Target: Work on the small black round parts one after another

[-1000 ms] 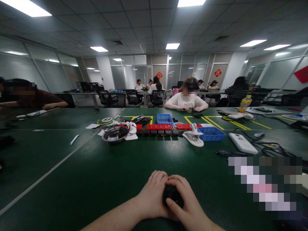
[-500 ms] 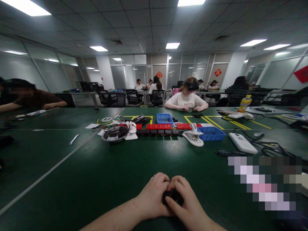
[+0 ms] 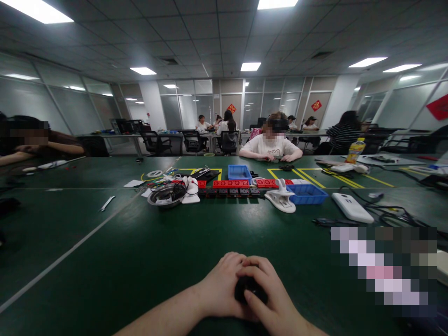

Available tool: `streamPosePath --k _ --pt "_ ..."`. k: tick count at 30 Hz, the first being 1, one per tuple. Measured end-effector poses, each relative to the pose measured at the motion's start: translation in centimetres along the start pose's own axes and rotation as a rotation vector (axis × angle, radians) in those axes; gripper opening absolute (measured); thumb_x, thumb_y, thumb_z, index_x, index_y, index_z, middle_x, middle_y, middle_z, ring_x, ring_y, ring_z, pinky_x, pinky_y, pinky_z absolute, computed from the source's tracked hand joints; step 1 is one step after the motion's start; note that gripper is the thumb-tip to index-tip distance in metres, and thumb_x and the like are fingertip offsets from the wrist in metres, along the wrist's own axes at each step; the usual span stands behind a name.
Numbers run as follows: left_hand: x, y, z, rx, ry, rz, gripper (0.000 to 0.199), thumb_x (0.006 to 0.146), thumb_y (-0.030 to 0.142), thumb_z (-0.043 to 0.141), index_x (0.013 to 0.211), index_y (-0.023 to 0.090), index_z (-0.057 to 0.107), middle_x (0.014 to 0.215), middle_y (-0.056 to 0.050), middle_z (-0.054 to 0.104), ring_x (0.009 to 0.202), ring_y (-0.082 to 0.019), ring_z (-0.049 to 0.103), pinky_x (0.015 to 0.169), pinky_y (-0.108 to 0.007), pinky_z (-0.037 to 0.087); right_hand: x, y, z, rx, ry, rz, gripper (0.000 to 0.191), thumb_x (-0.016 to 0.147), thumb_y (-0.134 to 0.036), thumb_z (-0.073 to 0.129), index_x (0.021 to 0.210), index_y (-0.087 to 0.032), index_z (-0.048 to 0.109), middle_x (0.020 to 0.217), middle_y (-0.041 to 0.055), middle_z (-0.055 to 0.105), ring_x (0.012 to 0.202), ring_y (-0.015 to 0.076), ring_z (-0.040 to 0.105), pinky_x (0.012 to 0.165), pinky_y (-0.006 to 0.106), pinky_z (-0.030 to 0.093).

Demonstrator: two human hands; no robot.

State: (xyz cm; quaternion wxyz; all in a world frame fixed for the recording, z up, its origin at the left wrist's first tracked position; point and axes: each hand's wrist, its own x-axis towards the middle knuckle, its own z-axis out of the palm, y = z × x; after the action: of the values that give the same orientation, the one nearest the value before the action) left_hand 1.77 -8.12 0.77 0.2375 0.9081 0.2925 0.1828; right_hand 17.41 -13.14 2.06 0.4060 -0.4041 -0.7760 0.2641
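A small dark, rounded object [image 3: 245, 290] sits between my two hands just above the green tabletop, near the front of the view; its kind is hard to make out. My left hand [image 3: 224, 284] is curled round its far and left side, fingertips mostly hidden. From the right, my right hand [image 3: 271, 287] grips it, with the thumb lying across its top and the fingers bent over its far edge. Both hands touch each other at the fingers. The object's underside is hidden.
Ahead lie red socket strips [image 3: 231, 184], blue trays [image 3: 308, 194], a white clamp base [image 3: 281, 198] and a metal bowl [image 3: 166, 195] of cables. A white power bank-like box [image 3: 352, 207] and black cables are at right, a wrench [image 3: 107, 203] at left. A co-worker [image 3: 271, 145] sits opposite.
My right hand's fingers have shifted left over my left fingertips, and its thumb has moved slightly across the dark object, more of which shows. The person at left has changed arm position.
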Motion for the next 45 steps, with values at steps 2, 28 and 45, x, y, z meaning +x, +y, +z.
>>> streamPosePath --k 2,28,45 --pt "0.0 0.1 -0.1 -0.015 -0.004 -0.026 0.064 0.055 0.043 0.072 0.111 0.023 0.049 0.108 -0.004 0.049 0.101 -0.023 0.044 0.092 -0.037 0.035 -0.1 0.2 0.1 -0.016 0.013 0.013 0.022 0.076 -0.021 0.050 0.097 -0.021 0.057 0.106 0.0088 0.051 0.104 0.0228 0.047 0.089 0.040 0.040" --pt "0.1 -0.5 -0.3 0.044 -0.036 0.047 0.029 0.057 0.033 0.073 0.080 0.022 0.059 0.092 0.001 0.051 0.091 -0.018 0.046 0.082 -0.029 0.037 0.0 -0.6 0.0 -0.061 -0.016 -0.052 0.029 0.065 -0.007 0.041 0.073 -0.022 0.063 0.095 0.0048 0.053 0.094 0.0212 0.048 0.080 0.037 0.042" --pt "0.1 0.0 0.4 0.027 0.055 -0.075 0.037 0.054 0.038 0.072 0.071 0.018 0.046 0.088 0.000 0.050 0.083 -0.017 0.046 0.074 -0.028 0.039 0.0 0.8 0.7 -0.127 0.022 0.082 0.002 0.078 -0.020 0.053 0.079 -0.019 0.052 0.084 0.0040 0.051 0.082 0.0199 0.047 0.071 0.034 0.041"
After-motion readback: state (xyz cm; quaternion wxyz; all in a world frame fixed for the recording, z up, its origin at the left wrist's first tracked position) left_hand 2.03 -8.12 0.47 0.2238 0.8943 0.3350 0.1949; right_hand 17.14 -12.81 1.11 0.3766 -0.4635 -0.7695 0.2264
